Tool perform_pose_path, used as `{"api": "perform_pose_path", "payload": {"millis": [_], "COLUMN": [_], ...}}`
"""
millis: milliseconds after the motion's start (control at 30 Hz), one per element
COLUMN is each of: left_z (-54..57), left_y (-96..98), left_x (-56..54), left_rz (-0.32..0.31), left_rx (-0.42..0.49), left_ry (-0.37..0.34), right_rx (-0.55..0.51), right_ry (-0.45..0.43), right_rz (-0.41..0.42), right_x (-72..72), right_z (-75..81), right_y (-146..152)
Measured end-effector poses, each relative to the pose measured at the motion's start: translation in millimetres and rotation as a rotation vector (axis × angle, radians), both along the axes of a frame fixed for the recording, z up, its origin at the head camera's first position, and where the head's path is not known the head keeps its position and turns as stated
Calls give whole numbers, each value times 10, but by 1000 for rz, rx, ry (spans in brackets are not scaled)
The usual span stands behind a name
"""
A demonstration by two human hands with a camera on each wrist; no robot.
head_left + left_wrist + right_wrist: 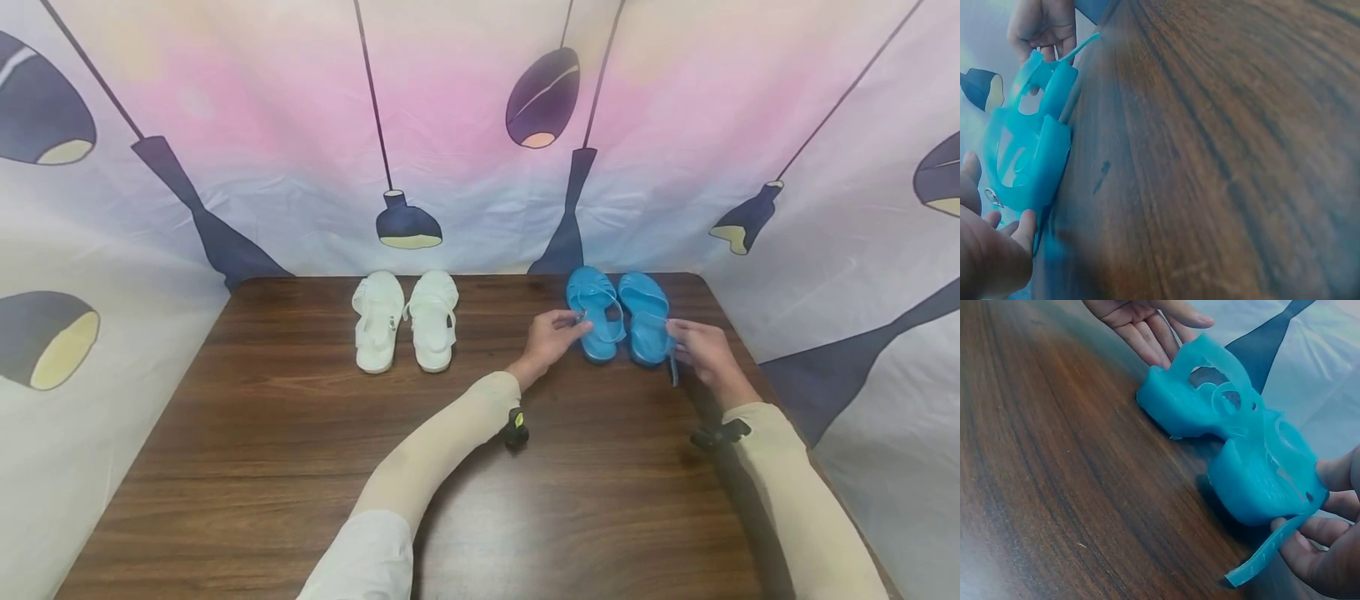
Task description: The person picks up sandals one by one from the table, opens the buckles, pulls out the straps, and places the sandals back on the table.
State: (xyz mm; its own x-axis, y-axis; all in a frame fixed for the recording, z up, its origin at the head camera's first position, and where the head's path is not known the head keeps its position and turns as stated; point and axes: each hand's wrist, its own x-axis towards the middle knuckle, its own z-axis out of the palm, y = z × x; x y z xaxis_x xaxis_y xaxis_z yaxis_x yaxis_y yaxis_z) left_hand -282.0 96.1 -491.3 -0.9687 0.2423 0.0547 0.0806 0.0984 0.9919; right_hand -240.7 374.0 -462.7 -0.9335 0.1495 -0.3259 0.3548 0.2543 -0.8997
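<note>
A pair of blue sandals stands side by side at the back right of the table. My left hand [552,340] is at the outer side of the left blue sandal [600,343], its thumb and fingers apart around the small metal buckle [994,197]. Relaxed fingers [1155,340] reach that sandal's side in the right wrist view. At the right blue sandal [647,337], my right hand [705,354] pinches the outer side strap between thumb and fingers. The loose end of the strap [1266,553] hangs down below these fingers.
Left of the blue pair, a white sandal [372,354] and its mate [432,354] stand near the back edge of the brown wooden table [300,467]. A fabric backdrop [465,100] printed with lamps rises behind and at both sides.
</note>
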Motion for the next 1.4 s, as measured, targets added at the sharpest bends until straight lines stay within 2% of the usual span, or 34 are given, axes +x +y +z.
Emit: {"api": "perform_pose_path", "payload": {"millis": [200,333,467,567,767,900,1067,1233,1400], "left_z": [89,186,329,443,600,679,763,833,851], "left_y": [-26,-14,1,6,-1,-21,-57,-91,-171], "left_x": [-4,3,48,89,152,201,258,299,314], "left_rz": [17,15,-34,-74,-121,-158,-197,-184,-162], "left_rx": [6,-23,-71,-73,-65,-83,-125,-162,-159], "left_ry": [109,176,220,246,248,235,250,238,224], "right_rx": [-49,-70,-110,-165,-234,-161,-144,-135,-121], "right_ry": [4,19,49,71,86,87,96,110,116], "right_rz": [-43,-71,-82,-86,-108,-98,-67,-10,30], "right_x": [48,85,127,167,276,352,408,446,496], "right_z": [50,134,261,370,538,629,708,742,769], "right_y": [30,8,-28,-60,-140,-242,-431,-597,-751]}}
